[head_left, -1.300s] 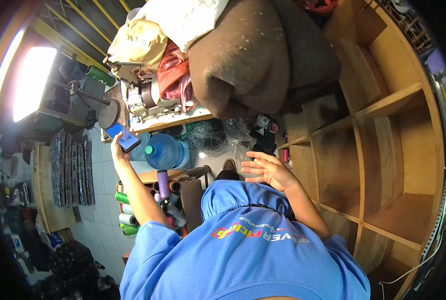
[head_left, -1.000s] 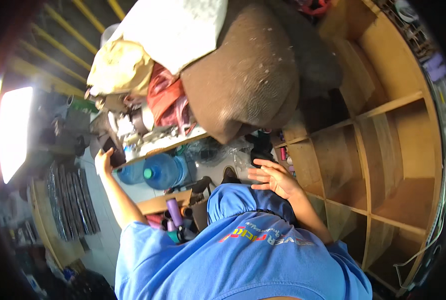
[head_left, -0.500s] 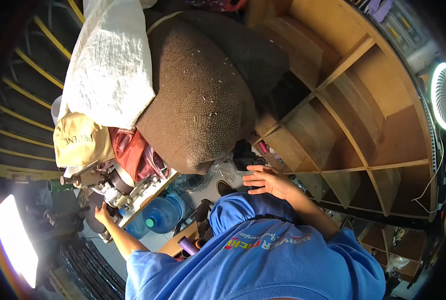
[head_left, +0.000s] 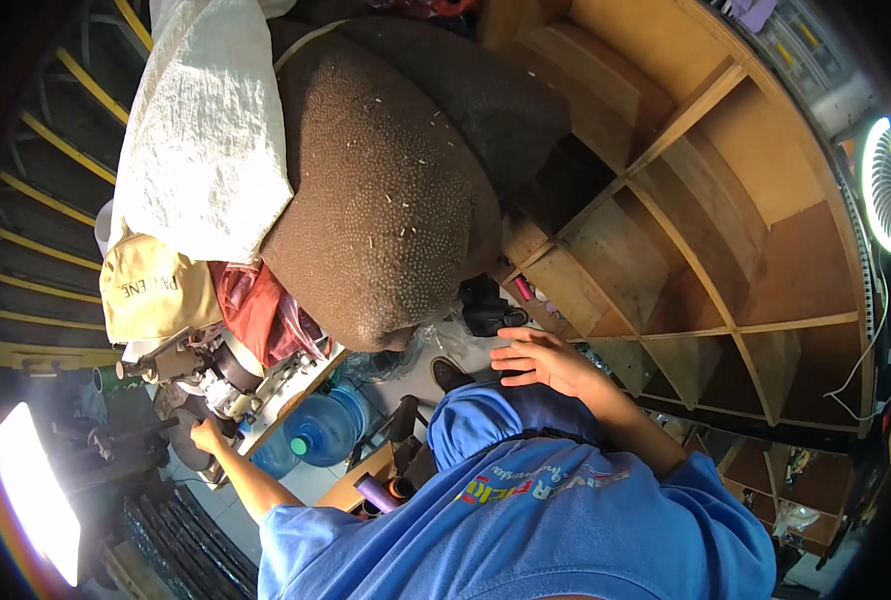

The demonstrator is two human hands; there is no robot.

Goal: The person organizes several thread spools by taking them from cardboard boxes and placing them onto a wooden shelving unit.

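My left hand (head_left: 209,436) reaches out to the left, beside a dark rounded part of a machine (head_left: 228,385) on a narrow worktable (head_left: 284,402). Its fingers look curled, and what they hold, if anything, is hard to make out. In front of my body my right hand (head_left: 541,362) is raised with the fingers stretched out and nothing in them. Beyond it bulges a large brown speckled sack (head_left: 386,200). A white woven sack (head_left: 206,130), a yellow cloth bag (head_left: 156,285) and a red plastic bag (head_left: 251,310) lie piled left of it.
Wooden cubby shelves (head_left: 666,240) fill the right side, with a lit round fan (head_left: 888,185) at their far edge. Blue water bottles (head_left: 321,430) stand under the worktable. A bright lamp panel (head_left: 36,490) is at the lower left. A cardboard box (head_left: 351,485) sits by my body.
My left hand has shifted slightly down and its fingers look more curled. The view has turned a little, moving the sacks left. My right hand stays raised with fingers stretched.
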